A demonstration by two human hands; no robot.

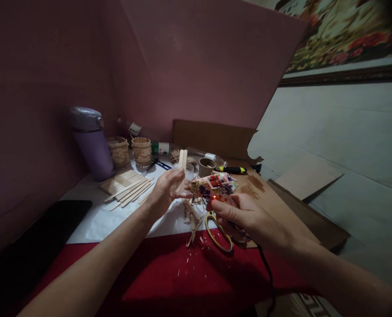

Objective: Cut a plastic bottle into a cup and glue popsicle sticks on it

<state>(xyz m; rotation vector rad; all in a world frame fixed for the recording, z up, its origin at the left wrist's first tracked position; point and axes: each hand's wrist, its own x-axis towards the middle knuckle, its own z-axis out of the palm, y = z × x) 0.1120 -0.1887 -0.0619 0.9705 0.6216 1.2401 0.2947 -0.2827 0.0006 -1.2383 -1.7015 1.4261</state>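
In my left hand (165, 190) two craft sticks (183, 159) stand upright side by side, pinched between thumb and fingers. My right hand (240, 214) is wrapped around a floral-patterned glue gun (212, 186) with a glowing red light and a black cord trailing down. The gun's front end points left, close to the left fingers; whether it touches the sticks I cannot tell. Below the hands lie cut stick pieces (191, 218) and the gold handle loops of scissors (220, 240), partly covered by my right hand.
Loose craft sticks (130, 187) lie on the white sheet at left. Behind them stand a purple bottle (93, 147) and two wooden cups (141, 151). A brown round container (207, 167) and a yellow-black utility knife (232, 169) are at the back, near cardboard (212, 138).
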